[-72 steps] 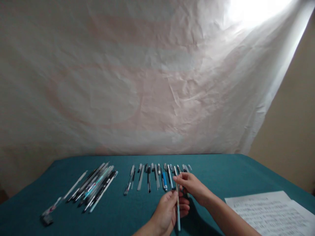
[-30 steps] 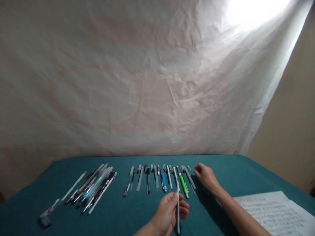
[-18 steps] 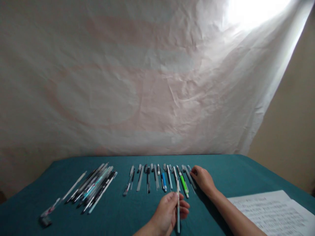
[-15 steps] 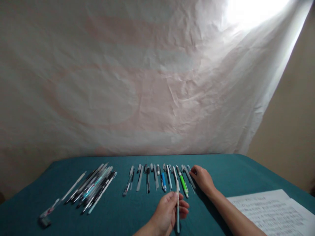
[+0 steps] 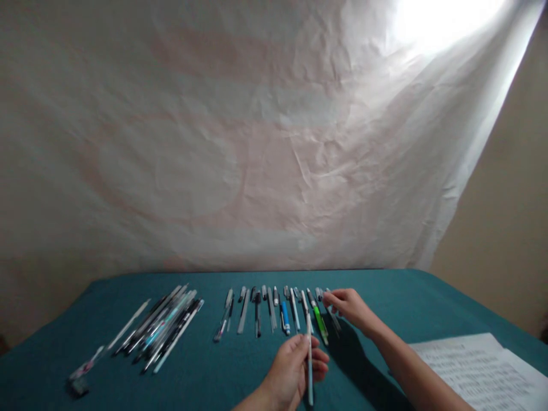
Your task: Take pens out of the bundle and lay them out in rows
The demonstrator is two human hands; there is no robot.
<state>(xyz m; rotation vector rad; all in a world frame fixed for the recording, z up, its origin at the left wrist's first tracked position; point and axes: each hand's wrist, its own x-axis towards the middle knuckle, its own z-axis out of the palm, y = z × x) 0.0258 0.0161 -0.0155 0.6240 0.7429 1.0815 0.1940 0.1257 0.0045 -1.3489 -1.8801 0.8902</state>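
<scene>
My left hand [image 5: 287, 365] is closed around a slim white pen [image 5: 310, 371], held almost upright between the thumb and fingers near the table's front. Over the right end of a row of pens hovers my right hand [image 5: 351, 308], its fingertips drawn together in a pinch. Whatever lies between those fingertips is hidden. Beneath and beside it are a clear pen [image 5: 333, 319] and a bright green pen [image 5: 319, 325]. Further left in the row lie a blue pen piece [image 5: 285, 317], a dark-tipped clear pen [image 5: 257, 314] and several separate caps and barrels.
A heap of pens [image 5: 165, 328] lies on the green tablecloth [image 5: 205, 382] at left. Beside it are a single white pen [image 5: 128, 324] and a small dark object [image 5: 79, 386]. Written sheets of paper [image 5: 475, 365] rest at right, near my right forearm. A pale sheet [image 5: 257, 171] hangs behind.
My right hand has lifted a little off the pens at the row's right end and shifted slightly left. My left hand keeps the white pen in the same place.
</scene>
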